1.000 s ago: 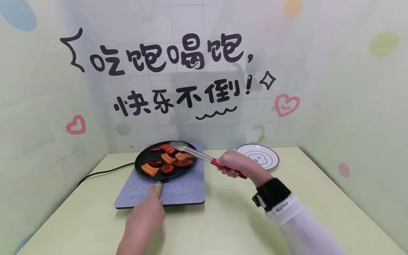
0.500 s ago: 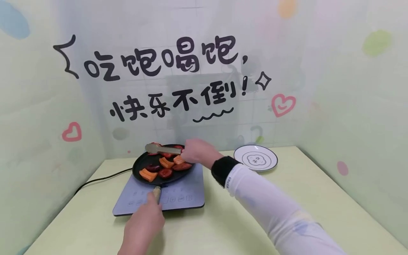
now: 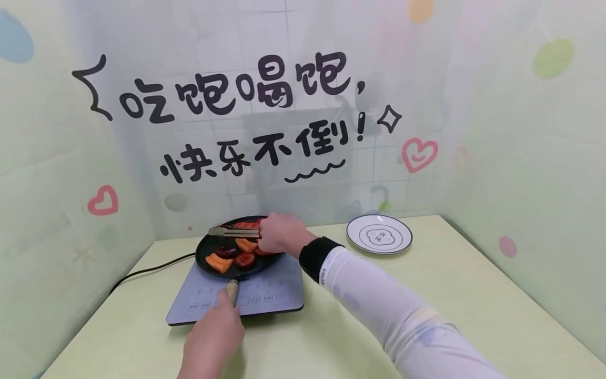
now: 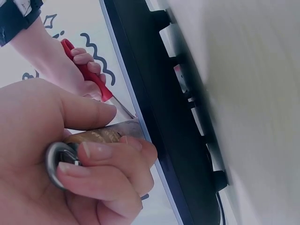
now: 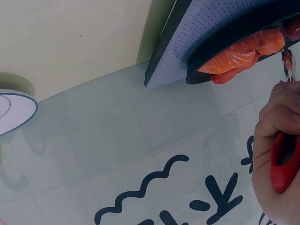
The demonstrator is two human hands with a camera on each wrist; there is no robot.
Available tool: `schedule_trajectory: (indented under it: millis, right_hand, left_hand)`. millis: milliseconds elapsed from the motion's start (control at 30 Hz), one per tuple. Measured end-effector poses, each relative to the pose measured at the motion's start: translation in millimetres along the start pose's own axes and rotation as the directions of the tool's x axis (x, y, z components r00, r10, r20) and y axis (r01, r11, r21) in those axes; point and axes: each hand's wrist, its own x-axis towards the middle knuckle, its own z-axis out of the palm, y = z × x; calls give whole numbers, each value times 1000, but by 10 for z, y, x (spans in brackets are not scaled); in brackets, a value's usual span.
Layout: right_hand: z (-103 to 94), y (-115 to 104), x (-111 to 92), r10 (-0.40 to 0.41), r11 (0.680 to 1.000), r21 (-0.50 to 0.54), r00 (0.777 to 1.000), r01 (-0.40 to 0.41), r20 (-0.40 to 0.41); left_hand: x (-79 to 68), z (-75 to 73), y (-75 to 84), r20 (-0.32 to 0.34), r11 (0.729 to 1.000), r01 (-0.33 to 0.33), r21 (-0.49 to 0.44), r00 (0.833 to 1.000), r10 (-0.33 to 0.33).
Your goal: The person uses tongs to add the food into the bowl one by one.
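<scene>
The left hand curls its fingers and thumb round the wooden handle of the pan, gripping it down by the metal ring at the handle's end, as the left wrist view shows. The pan sits on the cooktop, which lies on the counter toward 10 o'clock from the counter's middle.

The right hand is closed round the red grip of the tongs and hangs over the pan's 3 o'clock side. The tongs point toward 9 o'clock, their metal tips low over the far, 12 o'clock part of the pan, with the arms close together. Whether the tips pinch a piece cannot be told from here.

Orange salmon slices and dark red pieces lie spread flat in the pan; the right wrist view shows salmon at the rim too.

The plate, at 3 o'clock from the pan and well apart from it, holds no food. So, judging by this, the handling of the pieces is under way at the pan's far side, with none moved out to the plate; the near slices at 6 and 7 o'clock lie untouched by the tongs.
</scene>
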Motion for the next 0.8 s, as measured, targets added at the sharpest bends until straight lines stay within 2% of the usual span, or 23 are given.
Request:
schedule_trajectory:
  millis: [267,567,800]
  right_hand:
    - [29,-5,15,-35,998,-53,999,36,28]
    - [-47,51,-16,-35,998,-60,999,36,11]
    - [-69,182,-46,-62,998,-13,998,62,-5]
  left_hand:
    - [-9,-23,19,-12,1000,5,10,1000,-5]
    - [-30,-22,25,-50,1000,-23,15,998,24]
    - [-30,7,24,-45,1000,-16,9,999,16]
